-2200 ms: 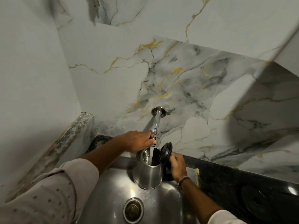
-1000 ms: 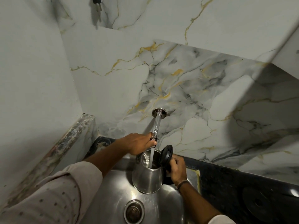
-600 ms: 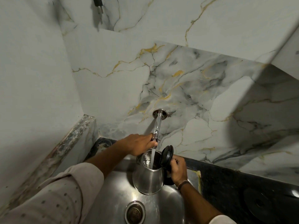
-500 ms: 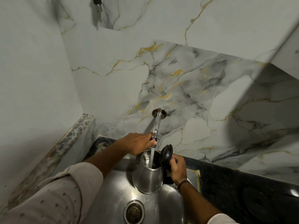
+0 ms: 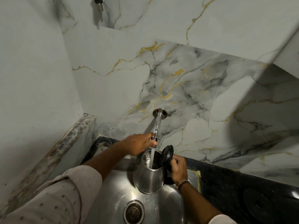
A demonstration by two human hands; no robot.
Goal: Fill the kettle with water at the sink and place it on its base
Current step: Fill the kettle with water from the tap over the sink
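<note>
right hand (image 5: 178, 169) grips the kettle (image 5: 148, 177) under running water, left hand (image 5: 139, 143) clasps the tap (image 5: 157, 125).

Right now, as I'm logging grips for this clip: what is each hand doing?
Left hand: closed on the tap at its outlet end.
Right hand: closed on the handle of the steel kettle, lid open, water running in.

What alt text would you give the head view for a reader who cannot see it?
Water runs from a wall tap into an open steel kettle held over the sink by the right hand. The left hand is on the tap.
</note>
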